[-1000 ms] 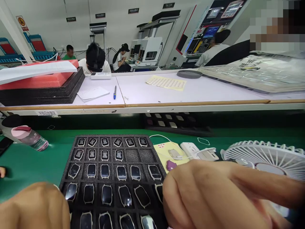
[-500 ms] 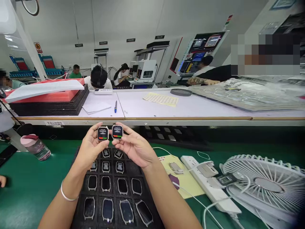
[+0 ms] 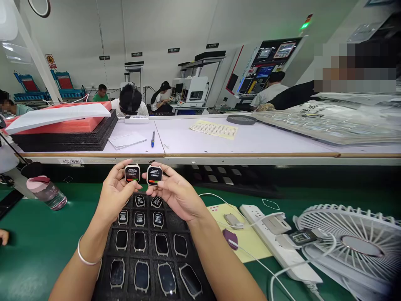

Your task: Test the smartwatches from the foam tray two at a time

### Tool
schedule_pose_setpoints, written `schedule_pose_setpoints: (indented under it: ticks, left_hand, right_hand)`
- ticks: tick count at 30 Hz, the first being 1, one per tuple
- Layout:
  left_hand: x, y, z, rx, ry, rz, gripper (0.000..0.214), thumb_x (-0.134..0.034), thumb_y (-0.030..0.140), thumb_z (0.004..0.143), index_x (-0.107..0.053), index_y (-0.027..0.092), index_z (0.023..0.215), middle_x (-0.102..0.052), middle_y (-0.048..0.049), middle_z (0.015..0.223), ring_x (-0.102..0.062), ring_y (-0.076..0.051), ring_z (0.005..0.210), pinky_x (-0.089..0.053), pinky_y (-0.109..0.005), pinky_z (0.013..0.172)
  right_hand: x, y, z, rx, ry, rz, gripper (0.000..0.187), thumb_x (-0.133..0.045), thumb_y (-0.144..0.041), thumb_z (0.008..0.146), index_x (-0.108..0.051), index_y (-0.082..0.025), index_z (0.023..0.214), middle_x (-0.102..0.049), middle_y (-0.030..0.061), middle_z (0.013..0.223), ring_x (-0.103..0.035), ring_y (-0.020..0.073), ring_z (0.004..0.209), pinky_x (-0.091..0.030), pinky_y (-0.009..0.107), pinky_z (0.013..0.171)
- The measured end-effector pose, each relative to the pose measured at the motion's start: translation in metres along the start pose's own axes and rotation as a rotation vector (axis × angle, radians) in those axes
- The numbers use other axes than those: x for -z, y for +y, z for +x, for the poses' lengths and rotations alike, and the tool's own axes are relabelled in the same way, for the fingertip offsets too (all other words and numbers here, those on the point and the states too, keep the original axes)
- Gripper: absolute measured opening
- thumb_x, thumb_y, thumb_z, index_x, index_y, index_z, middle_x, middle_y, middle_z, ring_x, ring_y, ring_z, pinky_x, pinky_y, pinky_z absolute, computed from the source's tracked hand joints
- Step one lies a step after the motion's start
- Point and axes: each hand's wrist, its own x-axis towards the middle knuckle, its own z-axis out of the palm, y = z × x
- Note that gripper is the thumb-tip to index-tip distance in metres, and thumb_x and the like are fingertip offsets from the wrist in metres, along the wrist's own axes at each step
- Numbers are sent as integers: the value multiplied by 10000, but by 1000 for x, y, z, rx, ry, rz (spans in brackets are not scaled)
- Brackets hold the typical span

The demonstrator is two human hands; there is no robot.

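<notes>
Two strapless smartwatches with lit screens are held up side by side above a black foam tray. My left hand grips one smartwatch by its edges, the thumb at the lower edge of its screen. In my right hand is the other smartwatch, with the thumb on the lower right of its screen. Both screens show white text above a red and green bar. Below, the tray holds rows of more watches; the upper ones show text, while the lower ones, such as this watch, are dark.
Right of the tray lie a yellow sheet, a purple case, a white power strip with cables and a white fan. A pink-lidded bottle stands left. Several people work beyond the shelf.
The two watches have moved slightly apart, the left one shifting left. My left thumb has moved up onto the lower edge of its screen. The view has shifted a little.
</notes>
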Motion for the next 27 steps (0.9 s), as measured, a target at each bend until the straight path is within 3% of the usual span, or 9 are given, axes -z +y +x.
schedule_pose_setpoints:
  ticks: [8,13,17,27]
  left_hand:
    - [0,-1,-1,-2,-8,14,543,-807,181,741,-620,198,1250,-699,-7,940,-647,-82,638,-579,-212,616]
    - [-1,0,-3,57,-72,-29,630,-792,179,772,-566,196,1359,-714,-51,1062,-717,-109,717,-606,-224,677]
    - [-1,1,-6,90,-105,-68,629,-775,206,808,-549,199,1394,-712,-75,1137,-762,-140,755,-645,-263,734]
    - [-5,0,-7,105,-86,-79,467,-792,266,790,-664,174,1230,-755,-62,1024,-793,-202,687,-678,-278,663]
  right_hand:
    - [-1,2,-1,46,8,-91,499,-748,-162,787,-580,-236,1251,-752,67,1103,-686,123,677,-527,289,665]
    - [-3,0,-2,49,14,-87,527,-718,-95,700,-598,-236,1194,-742,54,1101,-663,119,678,-502,282,647]
    - [-3,-1,-3,61,20,-95,493,-708,-103,711,-601,-240,1172,-722,32,1044,-653,125,686,-505,293,666]
    - [-5,1,-2,105,57,-108,393,-839,-287,762,-619,-226,1083,-657,-11,867,-563,101,583,-468,269,567]
